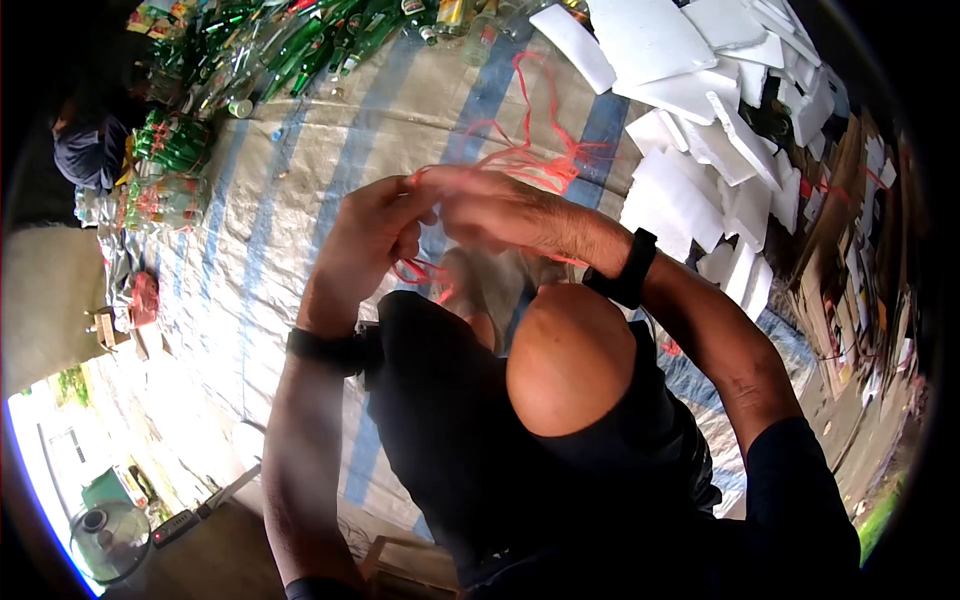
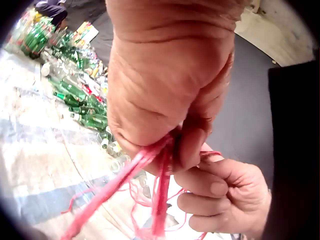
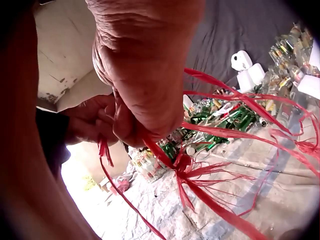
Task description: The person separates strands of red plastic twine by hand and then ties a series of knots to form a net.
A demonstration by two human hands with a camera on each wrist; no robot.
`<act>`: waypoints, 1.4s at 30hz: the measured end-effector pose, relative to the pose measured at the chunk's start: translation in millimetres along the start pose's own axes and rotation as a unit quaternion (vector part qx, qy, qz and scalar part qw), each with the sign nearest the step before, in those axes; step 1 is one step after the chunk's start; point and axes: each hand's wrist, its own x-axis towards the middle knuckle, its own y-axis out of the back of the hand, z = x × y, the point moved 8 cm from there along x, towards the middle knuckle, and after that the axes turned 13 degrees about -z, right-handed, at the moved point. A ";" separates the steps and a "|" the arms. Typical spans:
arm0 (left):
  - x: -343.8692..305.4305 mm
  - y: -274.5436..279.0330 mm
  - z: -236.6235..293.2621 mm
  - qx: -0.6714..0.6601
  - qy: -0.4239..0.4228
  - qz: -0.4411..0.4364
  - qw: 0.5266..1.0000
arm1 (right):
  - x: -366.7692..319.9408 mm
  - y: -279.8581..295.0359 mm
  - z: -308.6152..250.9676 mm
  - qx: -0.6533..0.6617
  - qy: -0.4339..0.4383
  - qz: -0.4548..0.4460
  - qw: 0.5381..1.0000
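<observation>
Red plastic string (image 1: 545, 165) runs between my two hands, which meet above the knees. My left hand (image 1: 372, 238) pinches it between curled fingers and thumb. Two flat strands (image 2: 160, 197) hang from that grip in the left wrist view. My right hand (image 1: 505, 212) is close beside the left, its curled fingers also holding string. The right wrist view shows a knot (image 3: 184, 167) with frayed ends just below the right hand, and more strands trailing off to the right. A short frayed tail (image 3: 104, 150) hangs under the left hand.
A striped tarp (image 1: 270, 240) covers the floor. Green and clear glass bottles (image 1: 320, 50) lie across the far side, with tied bottle bundles (image 1: 165, 200) at the left. White foam sheets (image 1: 690, 190) pile up at right, beside stacked cardboard (image 1: 850, 240). Another person (image 1: 90, 150) is at far left.
</observation>
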 end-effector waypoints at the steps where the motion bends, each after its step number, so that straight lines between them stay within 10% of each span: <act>1: -2.4 -3.7 7.3 -0.012 -0.009 -0.013 1.000 | -4.3 -4.3 -8.2 -0.009 0.011 -0.020 1.000; 17: -51.7 -67.9 101.3 -0.039 -0.083 -0.061 0.994 | -73.6 -23.0 -105.8 0.009 0.062 -0.006 0.998; 42: -27.0 -102.4 58.8 -0.328 -0.147 -0.052 0.932 | -136.6 8.6 -68.8 0.027 0.021 0.122 0.992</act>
